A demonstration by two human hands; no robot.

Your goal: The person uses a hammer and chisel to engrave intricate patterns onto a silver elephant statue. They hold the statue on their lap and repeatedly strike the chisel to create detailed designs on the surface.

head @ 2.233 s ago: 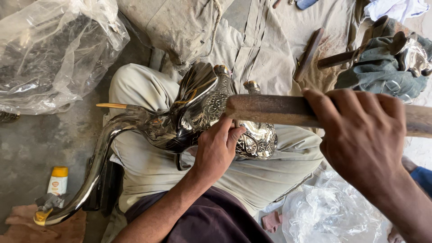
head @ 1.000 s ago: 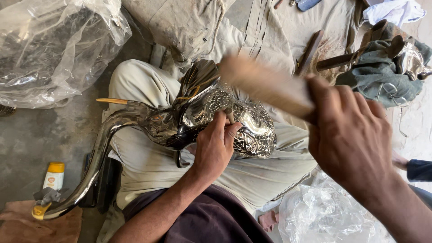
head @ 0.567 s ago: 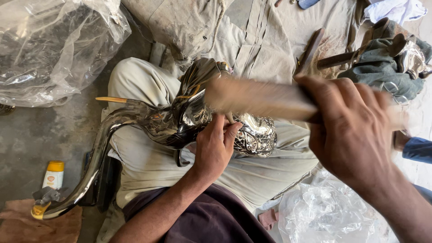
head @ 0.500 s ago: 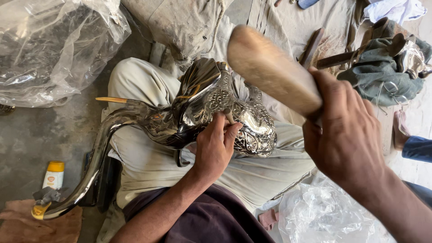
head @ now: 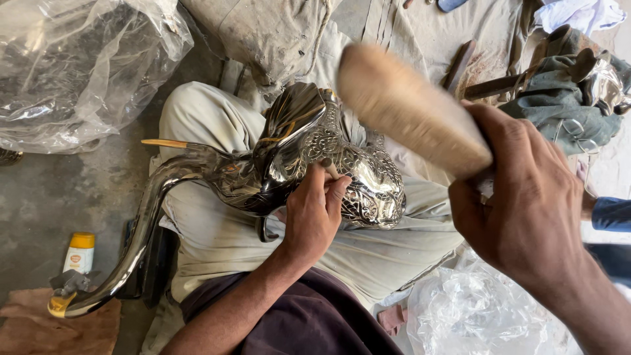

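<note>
The shiny engraved silver bird figure (head: 315, 164) lies across the lap, long neck running left. The left hand (head: 315, 213) pinches a small tool against its body; the right hand (head: 526, 204), clenched around a blurred wooden mallet (head: 411, 108), hangs above-right.

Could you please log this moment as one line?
left hand: steadies metal swan on lap | right hand: grips raised wooden mallet
</note>
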